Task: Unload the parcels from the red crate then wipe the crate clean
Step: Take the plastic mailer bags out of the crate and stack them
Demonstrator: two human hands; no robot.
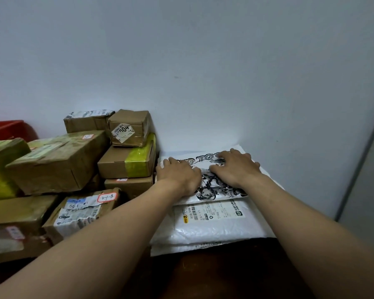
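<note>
Hands: left hand [179, 176], right hand [235, 167] flat, fingers spread, pressing white parcel [212, 221].

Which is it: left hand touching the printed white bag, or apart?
Touching. Head view: the left hand lies palm-down on the printed white bag, fingers pressed flat onto it.

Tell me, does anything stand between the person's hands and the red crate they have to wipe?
Yes. Brown cardboard parcels are piled between the red plastic crate at far left and the left hand and right hand, both resting on a white printed plastic mailer bag.
</note>
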